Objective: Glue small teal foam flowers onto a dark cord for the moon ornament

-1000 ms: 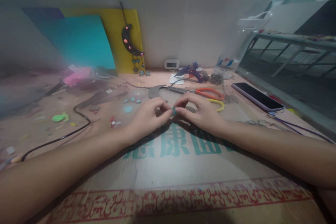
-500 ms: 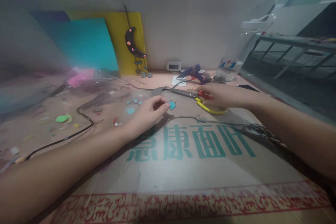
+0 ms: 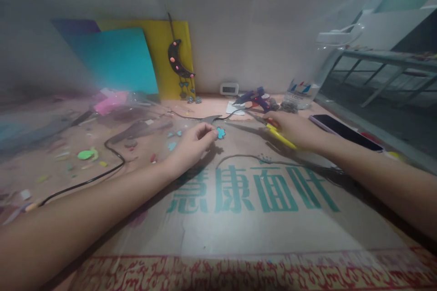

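Between the thumb and fingers of my left hand point(image 3: 196, 145) is a small blue flower-shaped cutout point(image 3: 221, 133), held just above the cardboard. Scissors point(image 3: 282, 136) with yellow handles are in my right hand point(image 3: 290, 128), their blades spread and pointing left toward the cutout without touching it. My right fingers hide part of the handles. A few more small blue pieces point(image 3: 171, 146) lie beside my left hand. Behind its fingers shows a dark curved shape point(image 3: 209, 119) that I cannot make out.
A glue gun point(image 3: 254, 97) rests at the back near a small white digital display point(image 3: 229, 88). The phone point(image 3: 344, 132) lies right. Coloured sheets point(image 3: 118, 59) and a hanging moon ornament point(image 3: 175, 57) stand against the wall. A dark cord point(image 3: 85, 183) and scraps lie left.
My right hand has turned the scissors and their blades have spread apart. My left hand still holds the blue cutout, now slightly turned. The view has shifted a little, showing more of the phone.
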The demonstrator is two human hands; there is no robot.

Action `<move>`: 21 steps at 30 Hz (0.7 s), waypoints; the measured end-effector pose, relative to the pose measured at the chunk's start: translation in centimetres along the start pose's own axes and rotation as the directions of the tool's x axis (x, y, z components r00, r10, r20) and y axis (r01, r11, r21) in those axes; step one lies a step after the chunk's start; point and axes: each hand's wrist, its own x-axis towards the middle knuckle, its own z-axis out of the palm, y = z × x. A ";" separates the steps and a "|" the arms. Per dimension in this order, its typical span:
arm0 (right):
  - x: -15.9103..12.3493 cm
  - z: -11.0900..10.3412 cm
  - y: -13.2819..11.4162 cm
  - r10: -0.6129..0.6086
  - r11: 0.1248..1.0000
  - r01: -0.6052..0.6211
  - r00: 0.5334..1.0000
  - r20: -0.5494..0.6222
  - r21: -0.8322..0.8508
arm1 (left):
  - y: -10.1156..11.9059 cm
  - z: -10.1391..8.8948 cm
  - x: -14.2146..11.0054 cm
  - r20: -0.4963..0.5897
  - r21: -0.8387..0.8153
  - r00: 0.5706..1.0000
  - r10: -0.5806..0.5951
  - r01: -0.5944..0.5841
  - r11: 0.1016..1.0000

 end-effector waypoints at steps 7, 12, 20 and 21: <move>-0.3 1.7 -2.5 -0.103 0.989 0.120 0.978 -0.180 0.085 | 0.1 -0.2 -0.1 -0.019 0.083 0.998 0.059 -0.057 0.995; -0.9 2.1 -2.7 -0.303 0.952 0.302 0.924 -0.235 -0.038 | 0.7 -0.2 -0.4 -0.002 0.063 0.998 0.064 -0.064 0.996; -0.9 1.9 -3.0 -0.323 0.946 0.312 0.916 -0.236 -0.084 | 0.4 -0.3 -0.6 -0.031 0.090 0.991 0.130 -0.126 0.988; -0.9 2.0 -3.0 -0.319 0.948 0.309 0.920 -0.228 -0.080 | 0.4 -0.3 -0.5 -0.028 0.084 0.991 0.127 -0.124 0.989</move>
